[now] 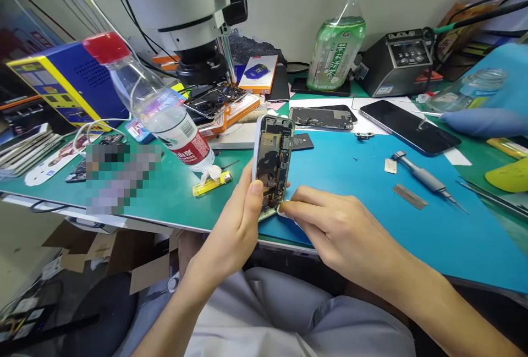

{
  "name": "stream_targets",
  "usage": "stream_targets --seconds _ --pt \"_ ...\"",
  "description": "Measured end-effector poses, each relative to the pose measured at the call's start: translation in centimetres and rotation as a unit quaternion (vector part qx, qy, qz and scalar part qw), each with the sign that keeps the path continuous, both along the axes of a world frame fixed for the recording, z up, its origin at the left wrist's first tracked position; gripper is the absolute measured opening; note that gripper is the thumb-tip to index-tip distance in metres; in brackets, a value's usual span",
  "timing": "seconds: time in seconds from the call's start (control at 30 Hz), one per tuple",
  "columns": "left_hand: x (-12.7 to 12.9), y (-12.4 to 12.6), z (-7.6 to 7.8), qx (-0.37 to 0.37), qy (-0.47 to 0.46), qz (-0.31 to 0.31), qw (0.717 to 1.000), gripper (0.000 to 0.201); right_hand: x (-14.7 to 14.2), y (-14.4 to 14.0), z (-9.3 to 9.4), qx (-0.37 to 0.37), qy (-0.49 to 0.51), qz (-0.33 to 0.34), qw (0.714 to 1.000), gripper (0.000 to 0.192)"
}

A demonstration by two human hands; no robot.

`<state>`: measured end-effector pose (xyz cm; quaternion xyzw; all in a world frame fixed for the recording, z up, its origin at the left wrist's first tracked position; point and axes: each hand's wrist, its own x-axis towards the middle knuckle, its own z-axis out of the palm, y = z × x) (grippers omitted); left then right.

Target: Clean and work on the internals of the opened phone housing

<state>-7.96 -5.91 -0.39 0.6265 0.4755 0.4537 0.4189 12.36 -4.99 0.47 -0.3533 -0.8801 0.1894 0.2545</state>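
Note:
My left hand (237,225) grips an opened phone body (270,164), tilted upright above the front edge of the bench, its inner parts facing me. My right hand (336,225) is closed in a pinch at the phone's lower right corner. A small white thing (282,209) shows at those fingertips; its kind is hard to make out. Behind the phone lie a black battery (302,141) and a detached phone screen (324,117). Farther right on the blue mat (355,181) are a screwdriver (427,177), a flat metal strip (410,196) and a small part (364,136).
A microscope (185,10) stands at the back left, near a tilted clear bottle (160,109) and a yellow lighter (212,184). A green drink bottle (337,43) stands behind. At right are a black phone (408,125), tweezers (495,197) and a blue-gloved hand (482,123) by a jar (470,90).

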Motion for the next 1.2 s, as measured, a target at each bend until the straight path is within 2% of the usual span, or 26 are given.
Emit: stream_targets --seconds 0.17,0.6,0.87,0.93,1.2 --pt "-0.3 -0.4 0.2 0.021 0.042 -0.009 0.999 0.054 -0.2 -0.2 -0.2 -0.012 0.011 -0.008 1.0 0.027" --pt "-0.4 -0.6 0.4 0.028 0.043 -0.016 0.999 0.052 -1.0 -1.1 -0.3 -0.017 0.03 -0.016 0.999 0.025" --pt "-0.4 -0.6 0.3 0.026 0.047 -0.014 0.998 0.053 -0.5 -1.0 -0.1 0.098 -0.052 -0.03 0.993 0.023" --pt "-0.4 -0.6 0.3 0.031 0.044 -0.016 0.998 0.052 -0.5 -1.0 -0.1 0.107 -0.058 -0.033 0.992 0.025" --pt "-0.4 -0.6 0.2 0.026 0.028 -0.009 0.999 0.052 -1.7 -1.4 0.2 -0.011 0.035 -0.017 0.999 0.029"
